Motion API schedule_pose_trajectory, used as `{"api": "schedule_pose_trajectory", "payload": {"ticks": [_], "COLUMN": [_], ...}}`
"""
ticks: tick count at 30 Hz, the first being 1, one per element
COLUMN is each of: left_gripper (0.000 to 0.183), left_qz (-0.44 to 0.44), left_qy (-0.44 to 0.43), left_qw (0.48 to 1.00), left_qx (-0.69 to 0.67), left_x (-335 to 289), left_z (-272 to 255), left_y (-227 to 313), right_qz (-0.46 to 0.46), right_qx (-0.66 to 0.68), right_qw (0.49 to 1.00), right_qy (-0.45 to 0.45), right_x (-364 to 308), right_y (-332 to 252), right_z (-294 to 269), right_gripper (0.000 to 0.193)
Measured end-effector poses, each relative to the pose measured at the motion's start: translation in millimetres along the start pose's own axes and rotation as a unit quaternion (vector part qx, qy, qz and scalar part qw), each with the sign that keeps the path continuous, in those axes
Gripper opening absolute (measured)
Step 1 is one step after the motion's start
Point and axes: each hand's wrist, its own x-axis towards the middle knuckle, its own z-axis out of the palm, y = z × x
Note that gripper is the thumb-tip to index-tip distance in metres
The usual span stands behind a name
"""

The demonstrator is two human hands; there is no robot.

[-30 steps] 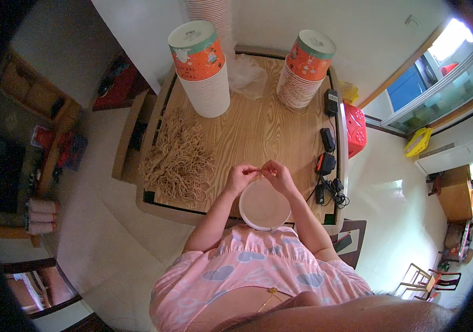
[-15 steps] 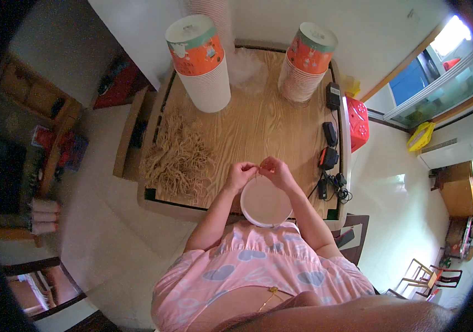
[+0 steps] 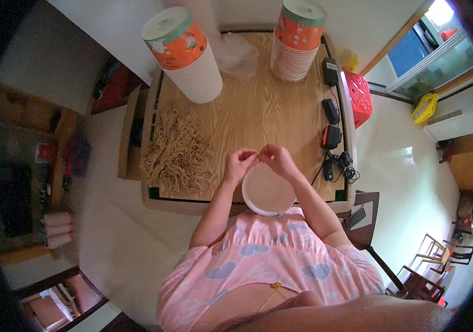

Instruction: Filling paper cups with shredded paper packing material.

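Observation:
Against my front, at the table's near edge, rests a white round paper tub [image 3: 270, 191]. My left hand [image 3: 242, 161] is closed in a pinch at the tub's far rim. Fingertips nearly touching it, my right hand [image 3: 277, 159] pinches at the same spot. A short piece of thin tan cord seems to show between the fingertips; most of it is hidden by the fingers. To the left of my hands lies a loose heap of crinkled tan cords [image 3: 175, 152].
Two tall stacks of upside-down paper tubs, a left stack [image 3: 192, 66] and a right stack [image 3: 297, 41], stand at the table's back. Clear plastic film [image 3: 236, 55] lies between them. Black adapters [image 3: 330, 110] and cables line the right edge, beside a red stool [image 3: 359, 97].
The whole view has shifted slightly, moving the table and stacks upward in the picture. Both hands stay pinched together at the tub's rim.

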Motion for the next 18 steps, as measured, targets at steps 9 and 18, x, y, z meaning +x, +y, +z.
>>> {"api": "schedule_pose_trajectory", "payload": {"ticks": [9, 18], "left_gripper": [0.009, 0.008], "left_qz": [0.018, 0.051], "left_qy": [-0.02, 0.008], "left_qw": [0.999, 0.999], "left_qx": [-0.02, -0.001], "left_x": [5.0, 5.7], "left_z": [-3.8, -4.9], "left_y": [-10.9, -12.9], "right_qz": [-0.004, -0.016], "right_qx": [0.012, 0.106], "right_qw": [1.0, 0.994], "right_qy": [0.005, -0.024], "right_x": [2.1, 3.7], "right_y": [10.7, 2.8], "right_z": [4.2, 5.2], "right_gripper": [0.016, 0.015]}}
